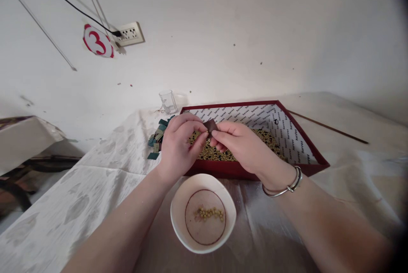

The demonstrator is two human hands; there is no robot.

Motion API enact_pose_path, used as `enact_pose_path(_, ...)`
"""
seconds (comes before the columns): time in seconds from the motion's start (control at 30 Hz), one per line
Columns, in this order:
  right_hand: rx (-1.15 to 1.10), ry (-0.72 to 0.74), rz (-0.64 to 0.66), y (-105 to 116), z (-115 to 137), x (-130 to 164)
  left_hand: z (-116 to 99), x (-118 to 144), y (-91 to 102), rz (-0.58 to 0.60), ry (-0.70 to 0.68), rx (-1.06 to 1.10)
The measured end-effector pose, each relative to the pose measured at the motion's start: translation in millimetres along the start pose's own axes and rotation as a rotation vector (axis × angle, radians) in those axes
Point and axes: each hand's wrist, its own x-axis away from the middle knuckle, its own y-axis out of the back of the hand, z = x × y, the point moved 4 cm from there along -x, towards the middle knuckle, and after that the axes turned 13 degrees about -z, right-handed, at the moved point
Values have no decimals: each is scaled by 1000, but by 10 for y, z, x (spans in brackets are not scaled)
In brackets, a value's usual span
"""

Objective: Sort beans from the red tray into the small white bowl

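Between my two hands is a small dark brown square packet, pinched at its edges by both. My left hand is closed, thumb and forefinger meeting at the packet's left side. From the right, my right hand pinches its lower right corner; a silver bangle circles that wrist. Both hands are over a dark red box that holds many small tan and dark beads. Closer to me stands a white bowl with a small cluster of yellowish beads on its bottom.
Left of the box lies a pile of green and tan packets. A clear glass mug stands behind it by the wall. A thin brown stick lies on the cloth at right. A power outlet with a plugged cable is on the wall.
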Motion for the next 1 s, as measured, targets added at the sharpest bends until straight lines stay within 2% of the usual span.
enact_pose_path(0.1, 39, 15, 37, -18, 32, 16, 4, -2, 9, -13, 15, -20)
enact_pose_path(0.3, 127, 55, 69, -23, 28, 26, -54, 12, 4, -5, -88, -38)
enact_pose_path(0.5, 161, 83, 103, -37, 21, 38, -13, 8, 24, -59, 15, -68)
enact_pose_path(0.67, 175, 93, 90, -36, 51, 30, -59, 16, 16, -46, -86, -62)
enact_pose_path(0.83, 177, 94, 102, -36, 67, 35, -25, 11, 23, -75, -17, -72)
enact_pose_path(1.0, 185, 100, 86, -24, 67, 44, -59, 18, 8, -43, -87, -54)
